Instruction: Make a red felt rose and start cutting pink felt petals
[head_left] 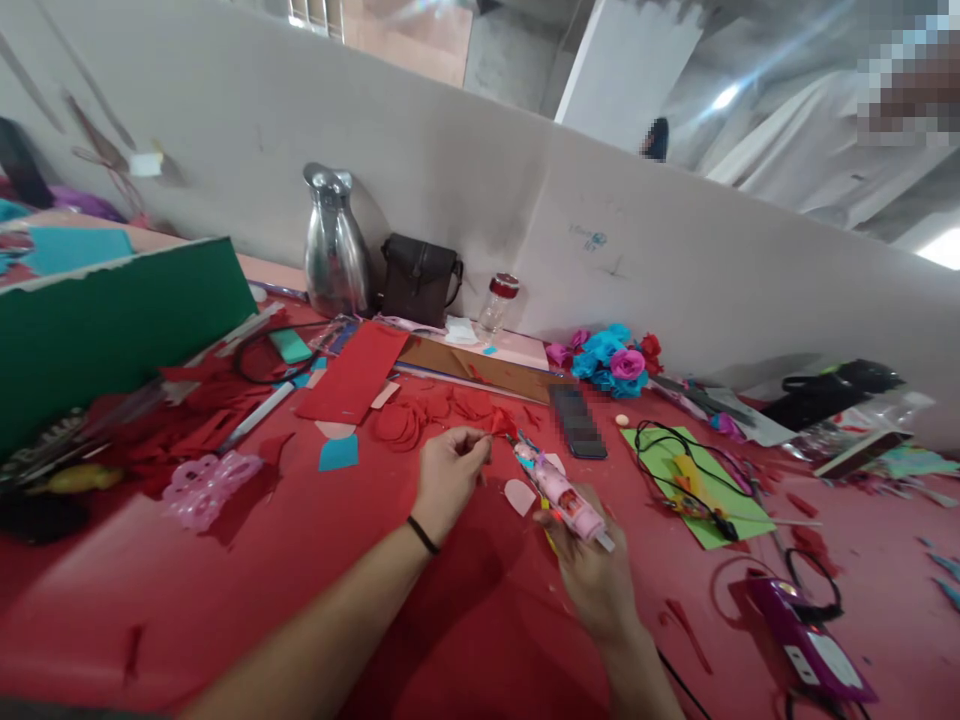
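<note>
My right hand [592,570] is wrapped round a pink hot glue gun [566,500], its nozzle pointing up and left. Closed in a pinch, my left hand [452,470] has a small red paper piece [502,421] at its fingertips, close to the nozzle. Part of what the left fingers grip is hidden. Just behind the left hand lie cut red paper petals [401,422]. A pale pink petal [520,497] rests on the red tabletop [465,640] between my hands.
Behind are a steel jug [335,245], black bag [420,280], glass jar [495,305], phone [577,420] and paper flowers [611,360]. A cable and yellow glue gun [688,480] lie on green paper at right, near a purple power strip [810,635]. A green board [127,345] stands left.
</note>
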